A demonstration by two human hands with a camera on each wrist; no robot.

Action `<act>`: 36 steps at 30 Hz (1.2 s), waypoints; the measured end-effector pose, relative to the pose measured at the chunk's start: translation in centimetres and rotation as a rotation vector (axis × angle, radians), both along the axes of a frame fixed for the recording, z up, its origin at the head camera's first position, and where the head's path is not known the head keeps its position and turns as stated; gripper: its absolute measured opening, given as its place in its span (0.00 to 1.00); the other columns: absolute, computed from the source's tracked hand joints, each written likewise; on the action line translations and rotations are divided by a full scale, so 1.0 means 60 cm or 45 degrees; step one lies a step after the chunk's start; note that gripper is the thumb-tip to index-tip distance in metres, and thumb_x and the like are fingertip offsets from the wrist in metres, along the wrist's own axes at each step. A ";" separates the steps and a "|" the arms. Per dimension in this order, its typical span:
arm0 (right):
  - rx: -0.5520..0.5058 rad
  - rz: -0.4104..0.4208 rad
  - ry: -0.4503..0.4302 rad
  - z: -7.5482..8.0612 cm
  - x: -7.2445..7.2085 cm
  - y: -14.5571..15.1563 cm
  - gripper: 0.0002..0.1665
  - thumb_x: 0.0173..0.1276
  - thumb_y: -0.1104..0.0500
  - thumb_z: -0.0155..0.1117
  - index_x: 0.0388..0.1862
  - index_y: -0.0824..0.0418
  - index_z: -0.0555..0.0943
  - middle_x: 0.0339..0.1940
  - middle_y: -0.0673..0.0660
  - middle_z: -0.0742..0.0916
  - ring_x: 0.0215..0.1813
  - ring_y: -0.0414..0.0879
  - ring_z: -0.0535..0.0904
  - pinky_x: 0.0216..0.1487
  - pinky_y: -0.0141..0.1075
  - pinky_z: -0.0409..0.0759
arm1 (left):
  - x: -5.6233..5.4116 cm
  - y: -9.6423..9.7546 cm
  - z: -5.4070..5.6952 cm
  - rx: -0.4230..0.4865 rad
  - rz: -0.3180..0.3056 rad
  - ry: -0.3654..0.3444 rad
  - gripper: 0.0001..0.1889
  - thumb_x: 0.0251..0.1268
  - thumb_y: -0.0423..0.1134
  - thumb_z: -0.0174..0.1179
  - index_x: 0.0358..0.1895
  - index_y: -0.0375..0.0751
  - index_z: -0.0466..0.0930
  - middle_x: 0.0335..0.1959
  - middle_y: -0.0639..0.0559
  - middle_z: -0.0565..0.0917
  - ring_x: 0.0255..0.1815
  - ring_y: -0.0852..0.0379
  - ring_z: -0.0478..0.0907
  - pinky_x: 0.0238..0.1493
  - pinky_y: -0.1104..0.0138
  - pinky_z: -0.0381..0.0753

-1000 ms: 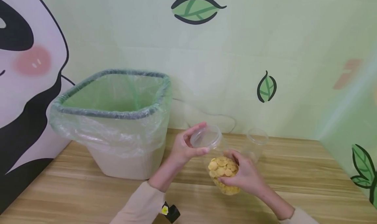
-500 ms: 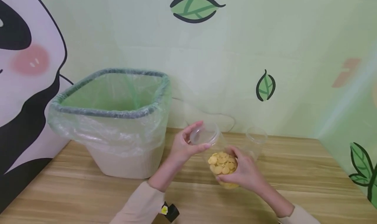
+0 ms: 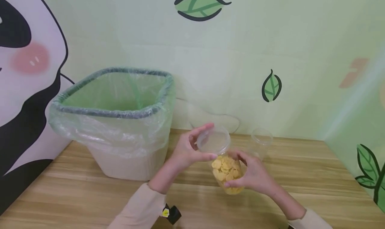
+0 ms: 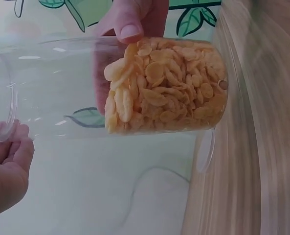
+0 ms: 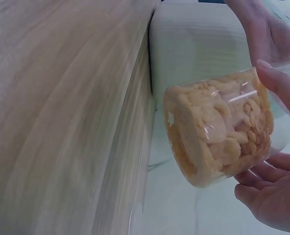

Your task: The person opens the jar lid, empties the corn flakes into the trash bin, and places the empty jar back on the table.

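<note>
A clear plastic jar, about half full of yellow cereal flakes, is held up just over the table. My right hand grips the jar round its lower part, thumb on the near side. At its top, my left hand holds the clear round lid by the edge between thumb and fingers. Lid and jar mouth are together in the left wrist view; whether it is fastened I cannot tell. The right wrist view shows the packed flakes through the jar's base and side.
A white waste bin with a green plastic liner stands left of the hands. Behind my right hand is a second clear container, on the wooden table. A printed wall closes off the back. A small black object is by the left sleeve.
The lid has swung a little to the right and its top faces me more. The jar has shifted and tilted slightly, and the flakes inside have moved. Both hands keep their hold.
</note>
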State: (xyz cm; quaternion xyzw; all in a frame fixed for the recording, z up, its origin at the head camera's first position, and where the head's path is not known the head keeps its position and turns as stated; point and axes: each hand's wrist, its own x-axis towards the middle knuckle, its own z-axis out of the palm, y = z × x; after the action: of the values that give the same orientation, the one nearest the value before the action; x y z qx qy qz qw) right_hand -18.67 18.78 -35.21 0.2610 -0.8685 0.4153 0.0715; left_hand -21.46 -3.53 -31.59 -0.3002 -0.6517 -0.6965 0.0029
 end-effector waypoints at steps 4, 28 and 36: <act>0.026 0.006 0.020 0.001 0.003 0.000 0.45 0.35 0.48 0.80 0.53 0.65 0.74 0.46 0.53 0.82 0.56 0.52 0.74 0.60 0.52 0.65 | 0.002 -0.001 0.005 -0.037 -0.053 0.079 0.41 0.38 0.34 0.72 0.62 0.33 0.65 0.61 0.42 0.70 0.56 0.48 0.68 0.53 0.57 0.73; -0.044 0.085 -0.068 0.007 0.018 0.005 0.47 0.33 0.52 0.81 0.55 0.62 0.73 0.50 0.49 0.81 0.57 0.50 0.73 0.62 0.51 0.63 | -0.012 -0.028 0.021 -0.015 -0.539 0.060 0.44 0.44 0.37 0.71 0.65 0.27 0.57 0.67 0.38 0.61 0.67 0.48 0.58 0.64 0.50 0.57; 0.008 0.001 -0.045 0.004 0.019 0.005 0.47 0.33 0.49 0.81 0.54 0.66 0.73 0.49 0.54 0.82 0.55 0.54 0.74 0.60 0.55 0.64 | 0.002 -0.020 0.022 -0.065 -0.311 0.012 0.38 0.41 0.23 0.67 0.62 0.27 0.62 0.62 0.37 0.68 0.63 0.48 0.64 0.61 0.52 0.65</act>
State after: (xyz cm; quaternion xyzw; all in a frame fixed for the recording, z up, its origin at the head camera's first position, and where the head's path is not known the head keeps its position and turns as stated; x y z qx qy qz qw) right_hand -17.55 19.10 -34.98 0.2542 -0.8708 0.4172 0.0553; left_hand -21.33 -4.72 -30.28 -0.3805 -0.6277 -0.6736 -0.0865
